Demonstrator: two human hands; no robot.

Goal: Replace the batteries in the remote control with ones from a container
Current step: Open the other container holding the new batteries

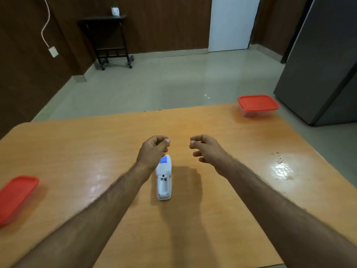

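White remote (163, 180) face-down, battery bay open, under left hand (152, 151) | left hand loosely curled, empty | right hand (207, 149) half-open, empty

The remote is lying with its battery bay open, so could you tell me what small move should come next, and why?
Probably reach the right hand to the far container and lift its red lid. The remote bay looks empty, both hands seem to hold nothing, and both containers are still lidded.

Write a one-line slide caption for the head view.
Both hands, left and right, hover over a remote lying face down, battery bay open, between two red-lidded containers.
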